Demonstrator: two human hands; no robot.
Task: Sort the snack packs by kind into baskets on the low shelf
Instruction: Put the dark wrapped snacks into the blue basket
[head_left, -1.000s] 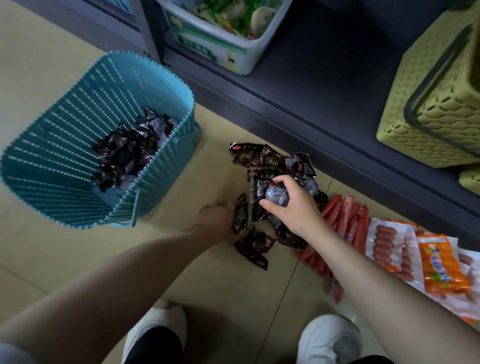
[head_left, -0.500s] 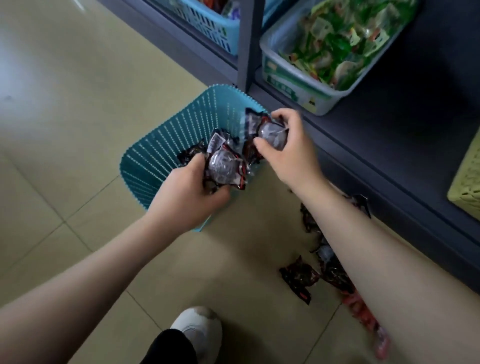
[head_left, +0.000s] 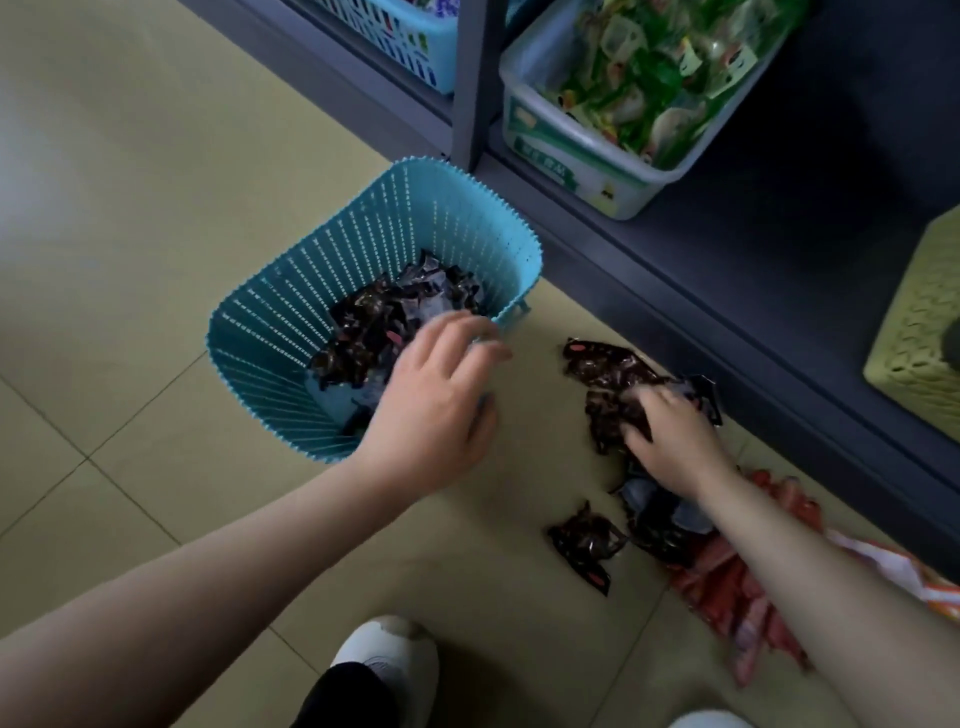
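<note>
A teal slotted basket (head_left: 291, 312) stands on the floor with several dark snack packs (head_left: 384, 317) inside. My left hand (head_left: 436, 410) hovers over its near right rim, fingers spread, holding nothing. More dark packs (head_left: 602, 374) lie on the floor to the right of the basket. My right hand (head_left: 670, 436) presses down on that pile, fingers curled onto a dark pack. One single dark pack (head_left: 584, 543) lies apart, nearer to me. Red sausage sticks (head_left: 727, 587) lie under my right forearm.
A dark low shelf (head_left: 779, 249) runs along the back right. On it stand a white bin of green packs (head_left: 623, 93), a blue basket (head_left: 395, 31) and a yellow-green basket (head_left: 919, 332). An orange-and-white pack (head_left: 909, 571) lies at the right edge. My white shoe (head_left: 389, 660) is below.
Both hands have let go of the dark packs they held over the basket; those now lie inside. My right hand has gone back down onto the floor pile. The left stays over the rim.
</note>
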